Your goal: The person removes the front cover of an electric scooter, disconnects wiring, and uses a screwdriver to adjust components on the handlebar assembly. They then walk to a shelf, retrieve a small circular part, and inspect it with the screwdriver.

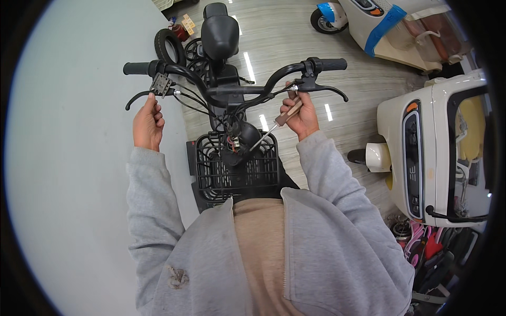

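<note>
A black handlebar [234, 90] spans the view in front of me, on an electric scooter. My left hand [148, 125] is closed, fingertips pinching the left brake lever [138, 97] close to its pivot. Just above those fingertips, a grey box-like part [161, 83] sits by the left grip. My right hand [304, 118] wraps round a screwdriver [289, 112] with a brown handle, its metal shaft slanting down-left over the basket. The raised fingers of that hand touch the underside of the right brake lever mount [307, 84]. Coloured wires [232, 142] show at the open headlight area.
Below the handlebar is a black wire basket [237, 181]; a black seat [220, 37] lies beyond. A pale wall [79, 158] runs along the left, with a loose tire [168, 46] near it. White scooters [387, 158] stand on the right, one with blue tape [387, 30].
</note>
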{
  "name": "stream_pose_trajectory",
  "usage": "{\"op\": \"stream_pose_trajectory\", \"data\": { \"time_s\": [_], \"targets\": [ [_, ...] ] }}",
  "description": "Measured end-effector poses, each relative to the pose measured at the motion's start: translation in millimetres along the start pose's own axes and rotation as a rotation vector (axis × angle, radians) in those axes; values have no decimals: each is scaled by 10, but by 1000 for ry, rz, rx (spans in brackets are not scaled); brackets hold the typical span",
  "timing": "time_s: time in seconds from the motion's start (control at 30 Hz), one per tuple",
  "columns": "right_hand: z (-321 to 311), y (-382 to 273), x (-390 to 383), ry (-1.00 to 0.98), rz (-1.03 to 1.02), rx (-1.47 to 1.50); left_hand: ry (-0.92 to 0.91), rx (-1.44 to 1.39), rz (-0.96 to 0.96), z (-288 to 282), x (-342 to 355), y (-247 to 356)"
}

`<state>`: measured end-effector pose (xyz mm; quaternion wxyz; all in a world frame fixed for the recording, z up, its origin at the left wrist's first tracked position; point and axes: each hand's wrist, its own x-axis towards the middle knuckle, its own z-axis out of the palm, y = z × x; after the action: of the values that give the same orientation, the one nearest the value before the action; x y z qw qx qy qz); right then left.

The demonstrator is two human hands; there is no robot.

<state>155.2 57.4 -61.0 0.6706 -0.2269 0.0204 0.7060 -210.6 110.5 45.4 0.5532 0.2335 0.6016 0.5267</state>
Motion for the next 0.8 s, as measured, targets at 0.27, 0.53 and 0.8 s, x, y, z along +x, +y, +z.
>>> {"op": "stream_pose_trajectory", "data": {
  "time_s": [0.27, 0.53, 0.8],
  "targets": [
    [-164, -53, 96, -149, 115, 104, 5, -13, -15, -74, -110, -113],
    [-113, -90, 74, -185, 143, -87, -25, 114, 19, -34, -418, -603],
    [137, 81, 8, -62, 62, -467, -259, 628, 258, 414, -733, -1096]
  ]
}}
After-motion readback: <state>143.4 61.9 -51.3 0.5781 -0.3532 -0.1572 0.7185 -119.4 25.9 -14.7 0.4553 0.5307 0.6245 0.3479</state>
